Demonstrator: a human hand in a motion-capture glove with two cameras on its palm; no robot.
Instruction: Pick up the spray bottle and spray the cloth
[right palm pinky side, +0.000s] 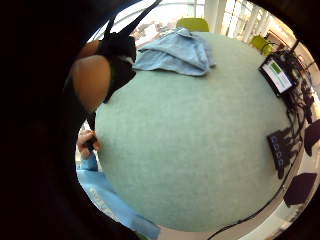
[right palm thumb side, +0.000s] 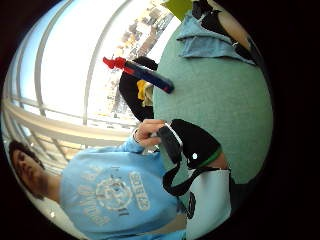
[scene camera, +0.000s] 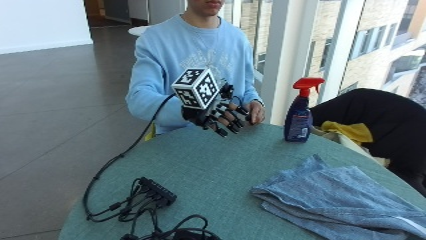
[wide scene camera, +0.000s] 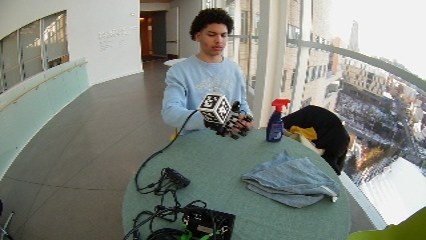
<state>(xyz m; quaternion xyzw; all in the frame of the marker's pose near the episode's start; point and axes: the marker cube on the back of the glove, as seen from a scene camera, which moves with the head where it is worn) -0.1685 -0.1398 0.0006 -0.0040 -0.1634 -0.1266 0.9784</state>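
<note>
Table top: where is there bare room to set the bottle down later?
Bare green table lies between the gloved right hand, the spray bottle and the blue cloth. The near edge is crowded with the cable hub and wires.

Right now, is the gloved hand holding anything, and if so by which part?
Nothing is held. The gloved right hand hovers above the table with fingers extended, apart from the spray bottle, which stands upright near the table's edge, and from the cloth.
</note>
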